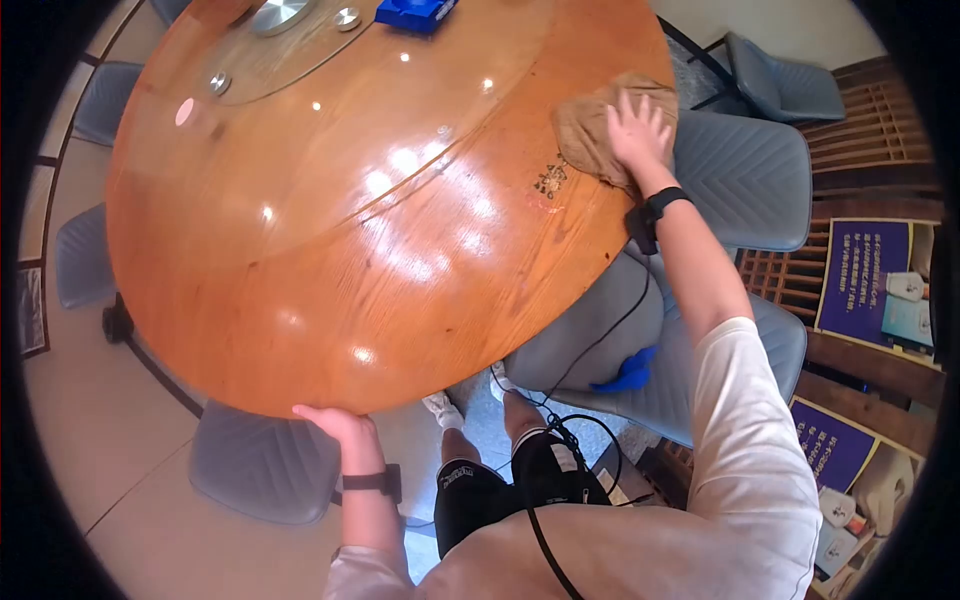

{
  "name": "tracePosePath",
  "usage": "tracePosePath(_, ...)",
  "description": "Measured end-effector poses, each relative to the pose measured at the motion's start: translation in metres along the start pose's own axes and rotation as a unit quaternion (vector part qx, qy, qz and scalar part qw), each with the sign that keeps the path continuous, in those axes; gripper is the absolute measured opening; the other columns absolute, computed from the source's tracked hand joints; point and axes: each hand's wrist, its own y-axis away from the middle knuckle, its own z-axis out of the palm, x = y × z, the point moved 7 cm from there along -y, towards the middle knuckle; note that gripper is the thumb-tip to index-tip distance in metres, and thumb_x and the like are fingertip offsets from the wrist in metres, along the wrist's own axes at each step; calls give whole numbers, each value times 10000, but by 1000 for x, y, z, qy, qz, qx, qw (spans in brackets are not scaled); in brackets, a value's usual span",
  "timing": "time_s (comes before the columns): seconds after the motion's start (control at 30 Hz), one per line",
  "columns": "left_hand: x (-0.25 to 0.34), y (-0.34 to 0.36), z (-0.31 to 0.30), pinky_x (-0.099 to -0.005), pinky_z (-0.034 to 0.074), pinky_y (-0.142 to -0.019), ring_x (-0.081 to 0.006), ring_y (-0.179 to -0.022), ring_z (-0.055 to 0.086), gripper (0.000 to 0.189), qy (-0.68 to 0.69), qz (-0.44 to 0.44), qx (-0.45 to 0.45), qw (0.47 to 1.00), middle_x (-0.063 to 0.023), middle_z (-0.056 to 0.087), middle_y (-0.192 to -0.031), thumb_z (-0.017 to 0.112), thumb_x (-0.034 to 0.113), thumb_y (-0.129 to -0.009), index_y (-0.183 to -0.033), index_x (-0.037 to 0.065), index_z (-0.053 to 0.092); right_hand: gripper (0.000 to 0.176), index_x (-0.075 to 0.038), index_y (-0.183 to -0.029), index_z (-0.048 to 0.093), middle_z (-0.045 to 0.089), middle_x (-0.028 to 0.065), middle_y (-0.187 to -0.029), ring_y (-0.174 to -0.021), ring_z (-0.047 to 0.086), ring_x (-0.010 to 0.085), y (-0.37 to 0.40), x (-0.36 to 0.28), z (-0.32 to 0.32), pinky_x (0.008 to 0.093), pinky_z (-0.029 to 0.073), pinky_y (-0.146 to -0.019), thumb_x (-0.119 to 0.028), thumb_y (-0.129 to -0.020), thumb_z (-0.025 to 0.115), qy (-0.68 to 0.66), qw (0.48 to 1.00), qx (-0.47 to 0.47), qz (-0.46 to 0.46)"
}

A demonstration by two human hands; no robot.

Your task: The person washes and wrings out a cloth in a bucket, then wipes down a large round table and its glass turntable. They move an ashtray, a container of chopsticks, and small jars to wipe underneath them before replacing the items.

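My right hand (pixel 640 130) lies flat with fingers spread on a crumpled brown cloth (pixel 585 125) at the right edge of the round wooden table (pixel 300 350). Just below the cloth is a dark printed mark (pixel 551 180) on the wood. My left hand (pixel 342 424) is at the table's near edge, touching it. One digit points left along the rim, and the other fingers are hidden at the edge. Black bands are strapped round both wrists.
A glass turntable (pixel 230 190) covers the table's middle. A blue box-like object (pixel 415 12) and metal discs are at the far side. Grey chairs (pixel 745 180) surround the table. A black cable (pixel 610 325) hangs from my right wrist. Printed posters (pixel 865 275) stand at right.
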Motion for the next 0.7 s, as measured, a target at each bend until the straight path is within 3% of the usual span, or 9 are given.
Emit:
tracePosePath(0.1, 5, 12, 8, -449, 256, -1218, -322, -1491, 246, 772, 20, -18, -5, 1000, -111, 200, -1645, 72, 617, -1037, -1578, 78, 189, 627, -236, -1524, 400, 277, 131, -1627, -1495, 213, 417, 45, -91, -4, 682, 164, -1155, -550, -982, 395, 16, 990, 28, -135)
tracePosePath(0.2, -12, -17, -18, -530, 334, -1158, -323, -1461, 320, 838, -1, -31, -35, 999, -56, 309, -1607, 90, 741, -972, -1565, 182, 282, 551, -213, -1407, 552, 401, 135, -1556, -1450, 312, 411, 134, -197, -17, 704, 213, -1118, -487, -933, 484, -40, 949, 23, -312)
tracePosePath(0.27, -8, -3, -10, -562, 345, -1142, -331, -1450, 340, 860, -15, -71, -9, 997, -54, 328, -1598, 77, 764, -953, -1559, 196, 302, 495, -190, -1308, 642, 529, 150, -1445, -1433, 329, 441, 199, -246, -16, 706, 164, -1143, -453, -915, 496, -228, 891, 113, -376)
tracePosePath(0.33, -8, 7, -3, -568, 338, -1146, -332, -1451, 336, 870, -22, -98, -10, 995, -50, 327, -1600, 60, 772, -945, -1557, 207, 309, 358, -224, -1171, 717, 474, 114, -1512, -1465, 265, 444, 277, -294, -12, 717, 106, -1170, -412, -939, 519, -92, 819, -3, -567)
tracePosePath(0.4, -8, 10, -1, -547, 314, -1170, -326, -1465, 309, 867, -24, -115, -36, 992, -46, 304, -1613, 40, 766, -946, -1561, 214, 301, 316, -192, -1107, 738, 497, 96, -1495, -1469, 237, 461, 339, -301, -24, 718, 60, -1179, -372, -927, 550, -128, 759, -46, -637)
tracePosePath(0.5, -11, 8, -6, -576, 381, -1109, -327, -1415, 392, 884, -30, -126, -33, 991, -44, 391, -1561, 56, 785, -933, -1534, 212, 359, 485, -94, -1317, 619, 439, 173, -1513, -1443, 308, 412, 359, -280, 0, 487, 216, -1229, -351, -908, 575, -356, 741, -42, -568)
tracePosePath(0.57, -13, 1, -12, -565, 389, -1104, -320, -1409, 399, 881, -35, -123, -15, 992, -37, 398, -1555, 67, 786, -934, -1532, 210, 361, 513, -104, -1353, 587, 459, 204, -1460, -1374, 404, 376, 321, -232, -8, 438, 357, -1154, -353, -905, 598, -408, 725, -117, -543)
tracePosePath(0.6, -12, 0, -15, -560, 392, -1101, -317, -1406, 403, 879, -36, -122, -2, 992, -34, 402, -1552, 72, 786, -935, -1532, 209, 362, 495, -137, -1332, 603, 501, 178, -1399, -1278, 486, 363, 293, -204, -14, 446, 456, -1057, -340, -882, 634, -411, 740, -55, -530)
tracePosePath(0.7, -10, 4, -7, -545, 403, -1094, -304, -1401, 409, 867, -30, -105, -7, 994, -28, 407, -1546, 90, 784, -940, -1528, 212, 369, 497, -211, -1336, 614, 588, 106, -1328, -1285, 501, 317, 185, -109, -44, 441, 471, -1041, -390, -874, 652, -278, 871, -24, -404)
